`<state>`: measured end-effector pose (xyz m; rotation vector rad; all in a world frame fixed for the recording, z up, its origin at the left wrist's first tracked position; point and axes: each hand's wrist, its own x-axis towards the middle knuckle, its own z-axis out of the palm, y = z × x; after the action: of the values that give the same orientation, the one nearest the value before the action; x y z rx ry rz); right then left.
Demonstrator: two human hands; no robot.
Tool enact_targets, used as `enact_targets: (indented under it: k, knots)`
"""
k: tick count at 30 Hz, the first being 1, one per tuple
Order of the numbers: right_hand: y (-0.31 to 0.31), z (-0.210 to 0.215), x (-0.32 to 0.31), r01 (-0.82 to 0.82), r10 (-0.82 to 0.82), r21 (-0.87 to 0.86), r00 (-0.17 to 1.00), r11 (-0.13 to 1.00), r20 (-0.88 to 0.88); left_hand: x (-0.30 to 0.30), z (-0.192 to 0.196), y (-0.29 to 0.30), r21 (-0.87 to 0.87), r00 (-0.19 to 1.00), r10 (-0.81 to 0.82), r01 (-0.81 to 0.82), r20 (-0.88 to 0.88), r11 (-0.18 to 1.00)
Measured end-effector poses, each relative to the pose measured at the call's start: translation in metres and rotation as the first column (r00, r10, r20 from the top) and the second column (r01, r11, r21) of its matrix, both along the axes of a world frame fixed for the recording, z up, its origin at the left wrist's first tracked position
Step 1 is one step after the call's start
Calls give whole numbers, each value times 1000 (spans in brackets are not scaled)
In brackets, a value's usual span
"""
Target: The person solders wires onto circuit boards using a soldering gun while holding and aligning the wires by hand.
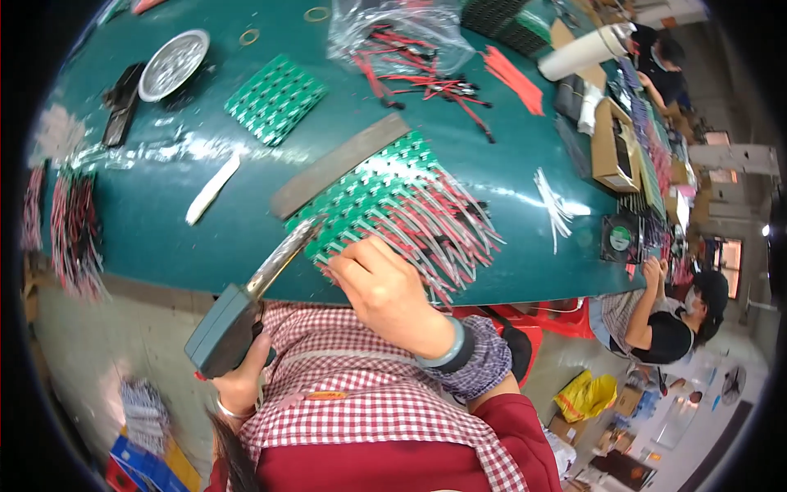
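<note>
My left hand (244,373) is closed round the grip of a grey-green gun-shaped tool (221,328) with a long metal barrel. Its tip touches or hovers just over the left end of a green circuit board panel (361,193); I cannot tell which. At the panel's near edge, my right hand (381,283) pinches what looks like a thin wire, mostly hidden by the fingers. Many red, white and black wires (434,230) fan out from the panel toward the right. Along the panel's far side lies a flat grey-brown bar (340,164).
A second green panel (275,98), a metal dish (174,66) and a white blade-like tool (213,189) lie farther left. Wire bundles (75,221) hang over the table's left edge. A clear bag (402,33) with cables is at the back. White strips (553,209) lie right; co-workers sit beyond.
</note>
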<state>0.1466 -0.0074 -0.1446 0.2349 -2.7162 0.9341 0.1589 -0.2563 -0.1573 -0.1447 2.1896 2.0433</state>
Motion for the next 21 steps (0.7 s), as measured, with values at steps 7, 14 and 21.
enact_targets:
  k: [7, 14, 21]
  knots:
    - [193, 27, -22, 453, -404, 326, 890, 830, -210, -23, 1, 19, -41, 999, -33, 33, -10, 999]
    - [367, -23, -27, 682, -625, 586, 700, 438, -347, -45, 37, 59, -46, 989, 30, -23, 146, 999]
    - [408, -42, -44, 629, -554, 624, 756, 464, -349, -50, 20, 68, -134, 995, -64, 74, 79, 988]
